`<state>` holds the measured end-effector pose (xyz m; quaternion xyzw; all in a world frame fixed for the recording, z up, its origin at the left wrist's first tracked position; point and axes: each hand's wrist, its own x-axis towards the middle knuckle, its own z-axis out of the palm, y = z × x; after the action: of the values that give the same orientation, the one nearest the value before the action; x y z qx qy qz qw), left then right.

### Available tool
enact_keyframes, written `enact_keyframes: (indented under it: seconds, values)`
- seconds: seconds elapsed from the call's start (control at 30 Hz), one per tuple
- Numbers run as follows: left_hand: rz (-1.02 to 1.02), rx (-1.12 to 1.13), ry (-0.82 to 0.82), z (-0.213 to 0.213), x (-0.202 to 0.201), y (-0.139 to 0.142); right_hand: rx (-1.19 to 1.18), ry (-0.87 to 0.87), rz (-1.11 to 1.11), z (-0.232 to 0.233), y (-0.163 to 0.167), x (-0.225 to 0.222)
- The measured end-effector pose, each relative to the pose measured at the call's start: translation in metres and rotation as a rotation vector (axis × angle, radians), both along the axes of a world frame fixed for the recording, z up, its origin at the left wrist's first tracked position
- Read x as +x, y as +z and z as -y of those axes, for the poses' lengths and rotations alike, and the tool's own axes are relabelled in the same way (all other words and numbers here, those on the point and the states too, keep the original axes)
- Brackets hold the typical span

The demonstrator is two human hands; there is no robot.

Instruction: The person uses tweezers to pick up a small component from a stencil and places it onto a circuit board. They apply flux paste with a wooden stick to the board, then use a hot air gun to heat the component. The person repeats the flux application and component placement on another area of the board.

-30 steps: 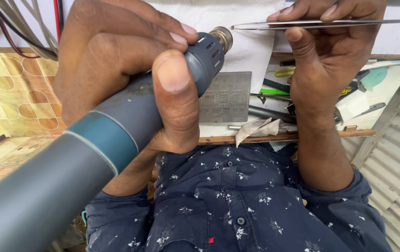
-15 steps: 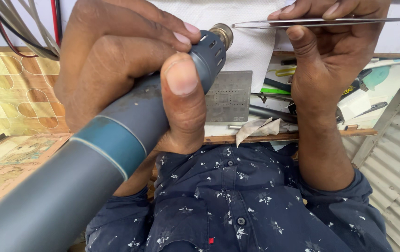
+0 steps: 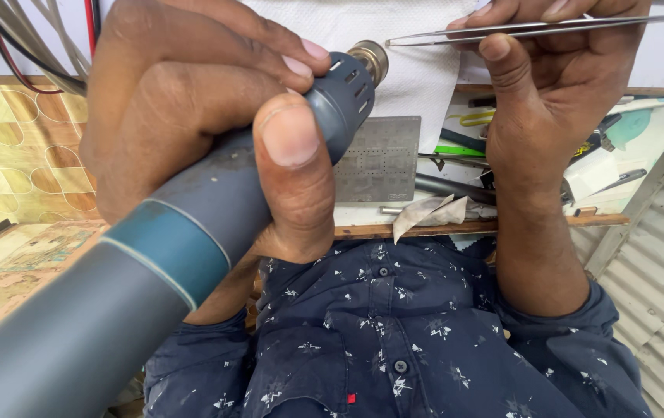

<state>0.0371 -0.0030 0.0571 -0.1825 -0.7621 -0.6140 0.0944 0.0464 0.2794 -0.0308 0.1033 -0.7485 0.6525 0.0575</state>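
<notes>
Two hands block stencil, tools.

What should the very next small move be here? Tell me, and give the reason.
Probably bring the tweezers tips down toward the hot-air tool nozzle. The left hand grips the tool with its nozzle over the white paper towel, while the right hand holds the tweezers just above and right of it, apart from the nozzle.
</notes>
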Motion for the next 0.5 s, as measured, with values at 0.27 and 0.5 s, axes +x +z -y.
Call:
enact_keyframes:
  seconds: [0.27,0.5]
  values:
    - [0.003,-0.008,-0.001,0.0004,-0.0007,-0.0007,0.018,-0.012,0.028,-0.001,-0.0003,0.0022]
    - [0.006,-0.031,-0.024,-0.0029,0.0039,-0.0025,0.032,-0.098,0.105,-0.0022,-0.0004,0.0087]
